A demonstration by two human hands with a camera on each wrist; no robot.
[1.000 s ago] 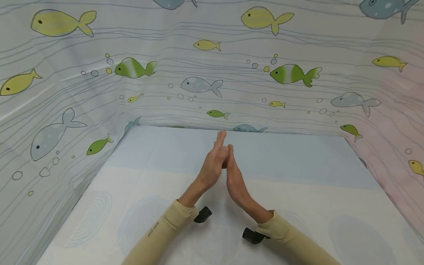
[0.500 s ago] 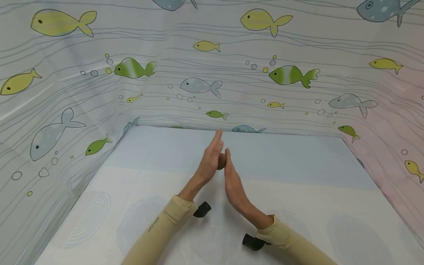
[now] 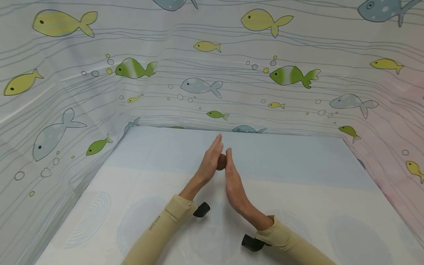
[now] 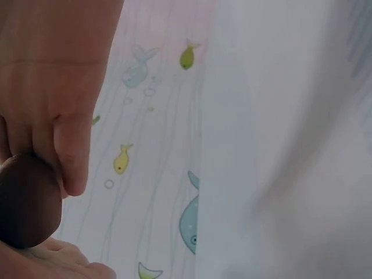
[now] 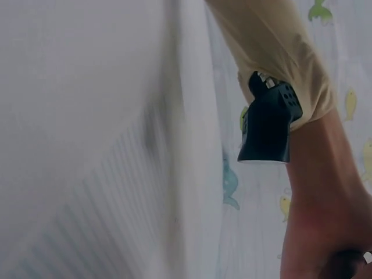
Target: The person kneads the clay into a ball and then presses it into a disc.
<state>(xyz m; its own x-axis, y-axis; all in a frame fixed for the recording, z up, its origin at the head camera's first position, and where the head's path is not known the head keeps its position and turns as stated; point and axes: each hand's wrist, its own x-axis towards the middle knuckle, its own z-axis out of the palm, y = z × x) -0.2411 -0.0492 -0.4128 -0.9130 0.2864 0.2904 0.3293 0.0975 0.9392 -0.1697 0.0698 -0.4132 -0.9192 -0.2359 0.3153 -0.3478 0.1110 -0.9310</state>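
Observation:
A smooth brown ball (image 3: 221,162) of unclear material sits between my two palms, held above the table. My left hand (image 3: 209,162) presses on it from the left with its fingers stretched forward. From the right, my right hand (image 3: 234,182) lies against it, also with straight fingers, its tips slightly lower in the view. In the left wrist view the ball (image 4: 29,200) appears round and dark, with the right hand (image 4: 52,87) above it and part of the left hand (image 4: 52,261) beneath. The right wrist view catches the left hand (image 5: 322,226), with the ball mostly cut off.
A white and pale blue cloth (image 3: 298,158) covers the table. Curtains (image 3: 185,62) printed with fish surround it at the back and both sides. Black wrist cameras (image 3: 202,209) hang below the beige sleeves (image 3: 165,224).
The ball, mostly hidden behind fingers one second ago, now shows clearly between the palms. The left hand has shifted slightly back along the right, and its fingers line up straighter.

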